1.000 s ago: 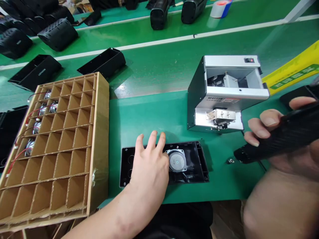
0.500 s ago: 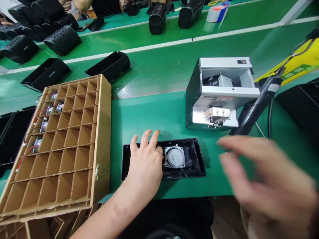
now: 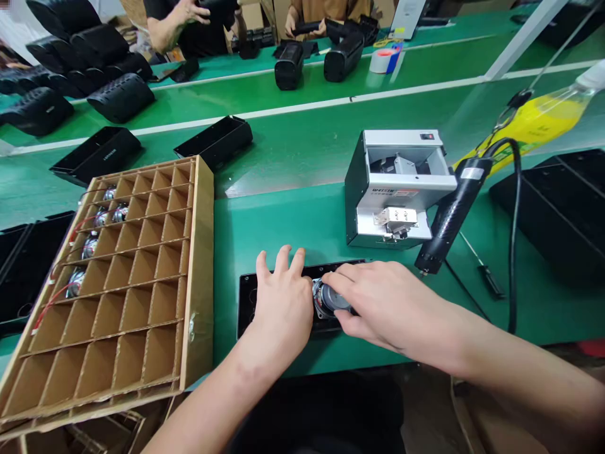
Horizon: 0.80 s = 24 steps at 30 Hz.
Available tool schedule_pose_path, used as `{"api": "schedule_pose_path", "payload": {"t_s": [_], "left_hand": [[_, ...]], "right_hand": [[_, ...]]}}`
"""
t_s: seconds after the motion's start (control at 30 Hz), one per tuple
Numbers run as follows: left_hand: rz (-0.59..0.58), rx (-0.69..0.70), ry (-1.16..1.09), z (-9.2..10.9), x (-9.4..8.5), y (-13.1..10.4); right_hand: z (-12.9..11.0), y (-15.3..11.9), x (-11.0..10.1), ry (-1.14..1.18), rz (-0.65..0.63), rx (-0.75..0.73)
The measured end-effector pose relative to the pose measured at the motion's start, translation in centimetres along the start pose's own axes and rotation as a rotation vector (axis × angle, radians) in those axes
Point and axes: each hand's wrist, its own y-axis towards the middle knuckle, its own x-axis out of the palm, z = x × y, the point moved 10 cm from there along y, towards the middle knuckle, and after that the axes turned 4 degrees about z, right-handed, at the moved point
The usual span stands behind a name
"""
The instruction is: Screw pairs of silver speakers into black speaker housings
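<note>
A black plastic panel (image 3: 246, 302) lies flat on the green bench before me. A round speaker driver (image 3: 333, 299) with a grey magnet back sits at its middle. My right hand (image 3: 378, 299) reaches from the right, thumb and fingers closed around the driver's magnet. Over the panel's left half is my left hand (image 3: 286, 299), three fingers raised and spread. Its index finger bends down beside the driver; the thumb and whatever they pinch are hidden.
At left stands a divided cardboard box (image 3: 201, 277) with several small speaker drivers. A silver-and-black machine (image 3: 392, 189), black electric screwdriver (image 3: 456, 214), thin screwdriver (image 3: 491, 282) and yellow bottle (image 3: 543, 123) stand or lie right. Co-workers' hands (image 3: 191, 12) handle black parts across the bench.
My right hand has moved left from beside the panel and closed on the speaker driver. My left hand keeps nearly the same pose. The view has shifted, showing more of the far bench.
</note>
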Motion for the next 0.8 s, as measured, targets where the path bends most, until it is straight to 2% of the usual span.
{"api": "schedule_pose_path", "payload": {"t_s": [0.2, 0.37, 0.47, 0.6, 0.7, 0.8], "left_hand": [[-0.026, -0.025, -0.011, -0.2, 0.4, 0.2], [0.08, -0.011, -0.047, 0.1, 0.5, 0.0], [0.198, -0.064, -0.148, -0.6, 0.2, -0.5], [0.309, -0.153, -0.319, -2.3, -0.7, -2.2], [0.36, -0.181, -0.405, -3.7, -1.6, -3.7], [0.362, -0.168, -0.492, -5.0, -1.6, -4.8]], "right_hand": [[4.8, -5.1, -4.8, 0.266, 0.279, 0.136], [6.9, -6.9, -5.1, 0.359, 0.37, 0.241], [6.5, -6.5, -4.2, 0.41, 0.372, 0.243], [4.9, -5.3, -3.0, 0.441, 0.353, 0.16], [3.6, -4.4, -2.1, 0.365, 0.336, 0.108], [2.3, -3.1, -1.3, 0.259, 0.296, 0.047]]}}
